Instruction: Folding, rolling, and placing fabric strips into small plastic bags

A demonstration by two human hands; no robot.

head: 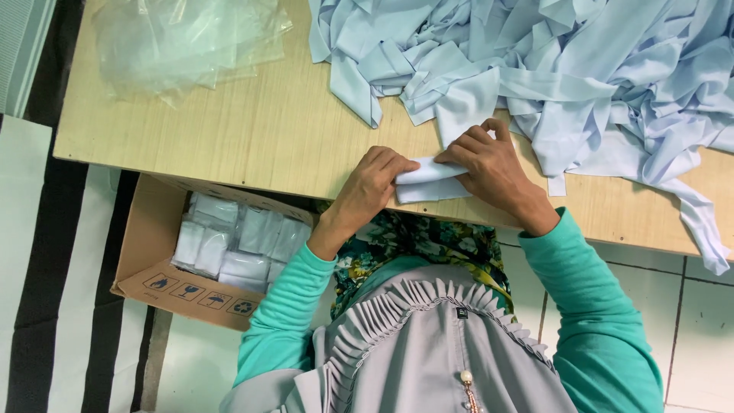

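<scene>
A folded strip of pale blue cloth (428, 183) lies at the near edge of the wooden table (252, 130). My left hand (372, 183) pinches its left end. Its right end sits under the fingers of my right hand (489, 164), which presses it down. Both arms wear teal sleeves. A large heap of the same pale blue cloth pieces (581, 69) covers the table's far right, just beyond my right hand.
Clear plastic bags (183, 42) lie at the table's far left. A cardboard box (160, 275) on the floor to the left holds several bagged white packets (237, 245). Tiled floor shows on the right, a striped mat on the left.
</scene>
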